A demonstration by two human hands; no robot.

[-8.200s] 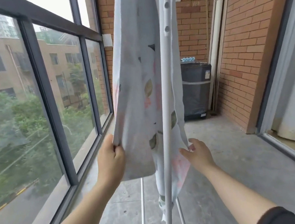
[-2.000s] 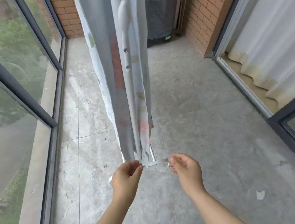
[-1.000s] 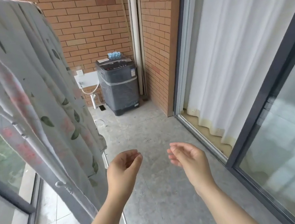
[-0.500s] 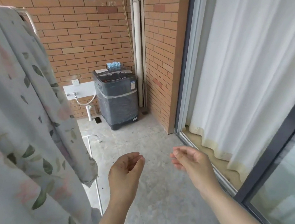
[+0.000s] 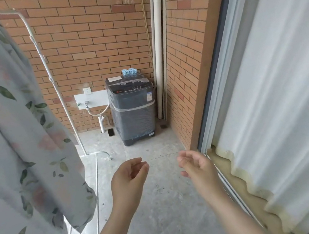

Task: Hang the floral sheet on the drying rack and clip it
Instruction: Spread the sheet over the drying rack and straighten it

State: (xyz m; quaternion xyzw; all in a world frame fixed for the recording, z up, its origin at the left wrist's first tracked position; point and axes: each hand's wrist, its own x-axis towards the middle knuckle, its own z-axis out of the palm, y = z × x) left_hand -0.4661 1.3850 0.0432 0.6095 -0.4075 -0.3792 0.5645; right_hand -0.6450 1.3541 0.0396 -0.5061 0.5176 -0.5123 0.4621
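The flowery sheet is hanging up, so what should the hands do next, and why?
Probably step toward the washing machine and take the small blue items on its lid, which may be clips. The floral sheet already hangs over the drying rack, no clip shows on it, and the left hand and right hand hold nothing.

Pale blue-grey floral sheet [image 5: 10, 141] with green leaves and pink blooms, white drying rack [image 5: 53, 86], dark grey washing machine [image 5: 133, 108]
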